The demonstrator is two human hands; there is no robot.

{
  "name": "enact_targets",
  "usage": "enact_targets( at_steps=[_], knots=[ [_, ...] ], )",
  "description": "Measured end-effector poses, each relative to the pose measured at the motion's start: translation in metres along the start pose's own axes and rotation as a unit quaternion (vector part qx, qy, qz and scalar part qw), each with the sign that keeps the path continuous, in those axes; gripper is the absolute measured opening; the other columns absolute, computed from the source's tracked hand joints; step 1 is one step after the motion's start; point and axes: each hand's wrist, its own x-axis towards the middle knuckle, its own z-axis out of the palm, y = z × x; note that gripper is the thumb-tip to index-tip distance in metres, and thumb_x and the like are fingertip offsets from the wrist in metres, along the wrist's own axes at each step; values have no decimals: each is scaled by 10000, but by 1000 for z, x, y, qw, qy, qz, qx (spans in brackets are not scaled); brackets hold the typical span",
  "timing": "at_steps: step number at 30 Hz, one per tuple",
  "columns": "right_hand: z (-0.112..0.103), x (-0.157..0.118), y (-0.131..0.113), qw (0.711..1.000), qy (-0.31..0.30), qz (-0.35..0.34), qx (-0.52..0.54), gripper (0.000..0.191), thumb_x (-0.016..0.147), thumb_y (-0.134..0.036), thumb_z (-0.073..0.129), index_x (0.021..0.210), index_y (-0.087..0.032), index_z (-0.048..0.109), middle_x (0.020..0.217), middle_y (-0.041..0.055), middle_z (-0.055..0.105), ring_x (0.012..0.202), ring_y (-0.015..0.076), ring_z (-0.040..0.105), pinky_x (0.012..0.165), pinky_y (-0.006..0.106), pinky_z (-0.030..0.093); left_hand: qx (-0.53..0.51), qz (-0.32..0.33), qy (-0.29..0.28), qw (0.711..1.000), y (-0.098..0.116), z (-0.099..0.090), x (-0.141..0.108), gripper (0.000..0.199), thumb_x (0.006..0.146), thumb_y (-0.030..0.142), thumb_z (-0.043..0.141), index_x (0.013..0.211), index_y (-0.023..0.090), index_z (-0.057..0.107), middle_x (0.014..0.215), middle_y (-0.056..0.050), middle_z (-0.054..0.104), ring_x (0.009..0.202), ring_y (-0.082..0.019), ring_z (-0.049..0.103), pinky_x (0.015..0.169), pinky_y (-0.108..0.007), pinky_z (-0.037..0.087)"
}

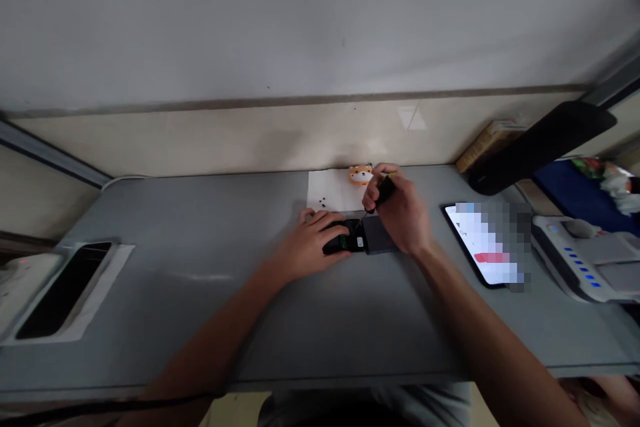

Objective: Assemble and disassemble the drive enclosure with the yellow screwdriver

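Observation:
My right hand (406, 210) is closed round the dark handle of a screwdriver (385, 191). Its thin shaft slants down left to a small opened black device (354, 240), which shows a bit of green board and a white label. Fingers of my left hand (317, 243) grip the device's left end against the table. A flat dark grey panel (379, 237) lies against the device's right side, partly under my right hand. Just behind, several tiny dark screws (323, 202) rest on a white sheet of paper (333, 183).
An orange animal-faced item (361, 175) sits on the paper's far edge. To the right lie a lit phone (480, 247), a black cylinder (540, 147) and a white-grey device with blue lights (590, 260). A dark phone (65, 290) lies at the left of the grey table (200, 320).

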Motion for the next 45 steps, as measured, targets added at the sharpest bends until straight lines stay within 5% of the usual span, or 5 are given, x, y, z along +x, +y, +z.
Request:
enact_targets(
  at_steps=[10,18,28,32,45],
  knots=[
    [-6,-8,4,999,34,4,39,382,905,-633,650,874,-261,571,778,-8,567,685,150,549,669,310,474,3,19,17,1000,-2,2,-2,252,976,409,681,1189,276,710,1280,-66,694,1194,-259,621,1098,-464,392],
    [7,-11,3,999,7,-17,39,437,942,-677,552,830,-255,560,680,-20,460,609,142,428,613,305,413,-11,22,19,1000,-2,1,-2,211,956,380,692,1131,267,723,1318,-73,687,1222,-270,618,1081,-476,408],
    [5,-13,3,998,-8,-13,58,385,878,-576,709,832,-267,483,651,-47,498,570,128,415,612,293,399,-11,26,13,1000,-3,2,-1,211,958,354,684,1145,261,713,1378,-69,675,1268,-272,604,1097,-491,408],
    [5,-11,-2,999,0,22,35,399,935,-633,586,828,-251,547,754,1,529,645,150,484,661,319,451,-15,23,14,1000,-5,3,-1,215,951,360,693,1146,271,703,1367,-62,684,1256,-268,613,1106,-487,402],
    [13,-14,-5,996,11,39,73,506,1013,-611,421,687,-232,504,629,-25,337,557,136,318,558,280,354,-31,0,-1,1000,-1,-2,2,250,901,338,734,1101,236,624,1306,-71,704,1253,-273,619,1098,-463,397]
  ],
)
